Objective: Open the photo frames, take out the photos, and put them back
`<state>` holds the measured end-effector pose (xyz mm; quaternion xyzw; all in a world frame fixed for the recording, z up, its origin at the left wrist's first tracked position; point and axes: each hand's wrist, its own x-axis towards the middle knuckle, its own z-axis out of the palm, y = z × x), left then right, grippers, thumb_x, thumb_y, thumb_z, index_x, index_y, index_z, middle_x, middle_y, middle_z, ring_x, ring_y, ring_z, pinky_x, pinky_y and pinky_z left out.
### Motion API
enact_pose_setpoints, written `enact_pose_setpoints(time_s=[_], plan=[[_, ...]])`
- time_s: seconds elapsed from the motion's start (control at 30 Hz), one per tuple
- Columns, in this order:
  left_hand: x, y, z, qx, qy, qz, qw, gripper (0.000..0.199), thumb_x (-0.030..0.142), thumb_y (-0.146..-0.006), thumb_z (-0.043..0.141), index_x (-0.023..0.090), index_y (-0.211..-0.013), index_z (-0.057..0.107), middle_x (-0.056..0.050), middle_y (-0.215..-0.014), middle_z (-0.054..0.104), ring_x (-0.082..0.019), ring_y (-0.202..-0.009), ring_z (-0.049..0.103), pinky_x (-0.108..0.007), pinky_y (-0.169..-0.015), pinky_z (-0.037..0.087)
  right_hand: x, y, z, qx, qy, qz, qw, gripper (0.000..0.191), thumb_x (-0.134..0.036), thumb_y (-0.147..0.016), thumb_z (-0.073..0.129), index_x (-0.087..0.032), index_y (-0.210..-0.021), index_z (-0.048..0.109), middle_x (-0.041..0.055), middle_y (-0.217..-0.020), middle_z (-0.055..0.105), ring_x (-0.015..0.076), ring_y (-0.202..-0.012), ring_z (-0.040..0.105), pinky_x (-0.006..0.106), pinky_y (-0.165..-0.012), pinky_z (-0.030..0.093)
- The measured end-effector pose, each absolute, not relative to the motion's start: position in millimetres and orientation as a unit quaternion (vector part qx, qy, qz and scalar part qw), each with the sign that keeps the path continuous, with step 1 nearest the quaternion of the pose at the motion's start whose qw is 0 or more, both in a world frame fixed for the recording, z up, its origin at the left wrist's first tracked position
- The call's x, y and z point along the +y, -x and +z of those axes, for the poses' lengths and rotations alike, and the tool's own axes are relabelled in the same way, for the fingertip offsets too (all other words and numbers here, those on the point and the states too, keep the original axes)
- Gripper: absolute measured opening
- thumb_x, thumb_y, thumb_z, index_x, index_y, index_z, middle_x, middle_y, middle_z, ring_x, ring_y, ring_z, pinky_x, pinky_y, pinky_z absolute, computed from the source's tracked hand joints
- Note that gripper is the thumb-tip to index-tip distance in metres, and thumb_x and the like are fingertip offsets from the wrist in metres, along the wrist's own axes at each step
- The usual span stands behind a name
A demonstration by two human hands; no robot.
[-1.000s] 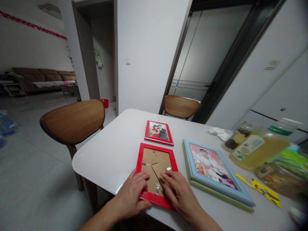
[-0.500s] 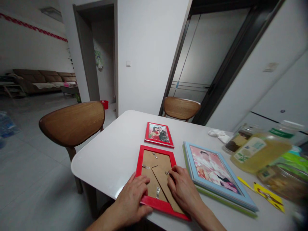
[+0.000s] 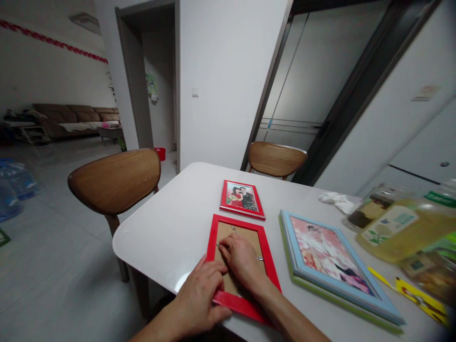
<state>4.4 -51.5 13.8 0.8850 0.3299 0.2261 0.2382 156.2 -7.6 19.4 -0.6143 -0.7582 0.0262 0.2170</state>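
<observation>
A red picture frame point(image 3: 270, 275) lies face down at the table's near edge, its brown backing board point(image 3: 223, 230) showing. My left hand point(image 3: 204, 294) grips its lower left corner, fingers over the left rail and thumb at the bottom rail. Reaching across the backing, my right hand point(image 3: 240, 259) has its fingertips pinched at the small metal clip on the left side, mostly covered by the fingers. Other metal clips show at the top and at the right point(image 3: 260, 259). The backing's stand leg is hidden under my right hand.
Beyond it lies a smaller red frame point(image 3: 243, 198) with a couple's photo. To the right are stacked blue point(image 3: 331, 251) and green frames, yellow-handled scissors or a similar yellow item point(image 3: 420, 299), jars, a bottle of yellow liquid point(image 3: 392, 232) and crumpled tissue point(image 3: 337, 202). Wooden chairs point(image 3: 117, 180) flank the white table point(image 3: 156, 228).
My right hand has moved from the right clip across the backing to the left clip. My left hand stays on the corner. The view has turned slightly left.
</observation>
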Motion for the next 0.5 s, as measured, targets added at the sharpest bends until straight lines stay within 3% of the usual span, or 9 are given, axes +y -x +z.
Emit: enact_pose_setpoints(time_s=[0.33, 0.5], plan=[[-50, -4, 9, 0.329, -0.881, 0.230, 0.250, 0.029, 0.027, -0.059, 0.067, 0.018, -0.080, 0.049, -0.006, -0.109, 0.051, -0.020, -0.105, 0.042, -0.035, -0.100, 0.017, -7, -151, 18, -0.785, 0.581, 0.044, 0.211, 0.025, -0.017, -0.077, 0.043, -0.018, -0.059, 0.060, 0.0029, -0.066, 0.058, 0.0120, -0.066, 0.050, 0.023, -0.064, 0.036], [-50, -4, 6, 0.325, -0.880, 0.246, 0.244, 0.028, 0.029, -0.060, 0.066, 0.018, -0.079, 0.049, -0.006, -0.112, 0.051, -0.020, -0.106, 0.042, -0.036, -0.100, 0.016, 3, -165, 19, -0.753, 0.610, 0.088, 0.232, 0.021, -0.026, -0.077, 0.044, -0.020, -0.075, 0.064, 0.0024, -0.075, 0.062, 0.0117, -0.070, 0.053, 0.021, -0.064, 0.036]])
